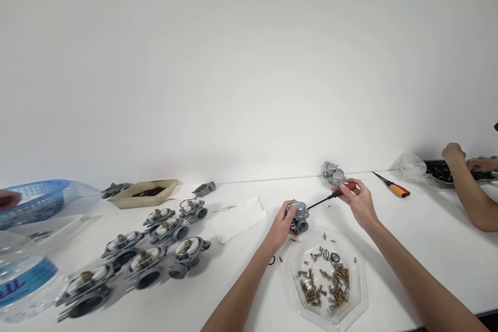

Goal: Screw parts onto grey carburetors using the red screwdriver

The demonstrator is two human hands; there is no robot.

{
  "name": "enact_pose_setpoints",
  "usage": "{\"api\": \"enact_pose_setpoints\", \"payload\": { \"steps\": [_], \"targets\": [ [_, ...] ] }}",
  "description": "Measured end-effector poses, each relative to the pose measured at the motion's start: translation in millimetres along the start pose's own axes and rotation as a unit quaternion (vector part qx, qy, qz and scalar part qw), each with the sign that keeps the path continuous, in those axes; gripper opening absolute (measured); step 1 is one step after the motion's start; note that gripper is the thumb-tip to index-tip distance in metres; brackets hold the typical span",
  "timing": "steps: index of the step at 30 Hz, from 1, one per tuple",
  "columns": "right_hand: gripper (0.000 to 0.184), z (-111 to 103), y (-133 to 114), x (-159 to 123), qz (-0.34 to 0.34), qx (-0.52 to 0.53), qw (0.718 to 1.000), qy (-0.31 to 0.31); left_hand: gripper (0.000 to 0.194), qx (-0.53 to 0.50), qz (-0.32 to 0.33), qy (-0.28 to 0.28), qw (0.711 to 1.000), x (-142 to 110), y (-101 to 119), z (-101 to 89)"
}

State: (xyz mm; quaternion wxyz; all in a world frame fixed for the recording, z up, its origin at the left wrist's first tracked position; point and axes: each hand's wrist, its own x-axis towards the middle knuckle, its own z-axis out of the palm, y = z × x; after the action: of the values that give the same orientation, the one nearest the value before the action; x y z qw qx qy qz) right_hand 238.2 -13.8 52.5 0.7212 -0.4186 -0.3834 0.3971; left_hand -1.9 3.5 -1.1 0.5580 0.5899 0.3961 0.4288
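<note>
My left hand [280, 224] is closed around a small grey metal carburetor [299, 210], its domed bowl facing up and its round bore toward me. In my right hand [358, 202] is a screwdriver [327, 198] with a red and black handle. The screwdriver's tip meets the side of the carburetor, near a small brass-coloured screw. Just below the carburetor sits a clear octagonal plastic tray [292, 290] with several brass screws and a black rubber ring in it. Another black ring [271, 260] lies on the table, partly hidden by my left forearm.
Several open carburetors [146, 264] with white floats stand at left, near a beige tray [134, 198], a blue basket [50, 196] and a water bottle [29, 288]. Finished-looking carburetors [333, 173] stand by the wall. An orange-handled screwdriver [397, 189] and a co-worker's arm [472, 197] are at right.
</note>
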Motion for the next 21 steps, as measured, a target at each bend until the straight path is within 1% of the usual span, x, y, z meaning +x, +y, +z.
{"api": "enact_pose_setpoints", "payload": {
  "steps": [7,12,18,21],
  "targets": [
    [0.05,-2.4,2.5,0.3,-0.005,0.001,1.0,-0.008,0.073,-0.002,-0.001,0.005,1.0,2.9,-5.5,-1.0],
    [0.051,-0.2,0.5,-0.7,-0.004,0.001,1.0,-0.004,0.07,-0.004,-0.006,0.01,1.0,2.0,-4.2,-0.7],
    [0.051,-2.2,2.3,0.4,-0.008,-0.003,1.0,-0.004,0.076,-0.006,-0.01,-0.001,1.0,0.2,-1.5,0.4],
    [0.051,-2.6,2.4,0.5,-0.011,-0.008,1.0,-0.001,0.076,-0.002,-0.008,0.007,1.0,-0.4,-1.6,0.5]
  ]
}}
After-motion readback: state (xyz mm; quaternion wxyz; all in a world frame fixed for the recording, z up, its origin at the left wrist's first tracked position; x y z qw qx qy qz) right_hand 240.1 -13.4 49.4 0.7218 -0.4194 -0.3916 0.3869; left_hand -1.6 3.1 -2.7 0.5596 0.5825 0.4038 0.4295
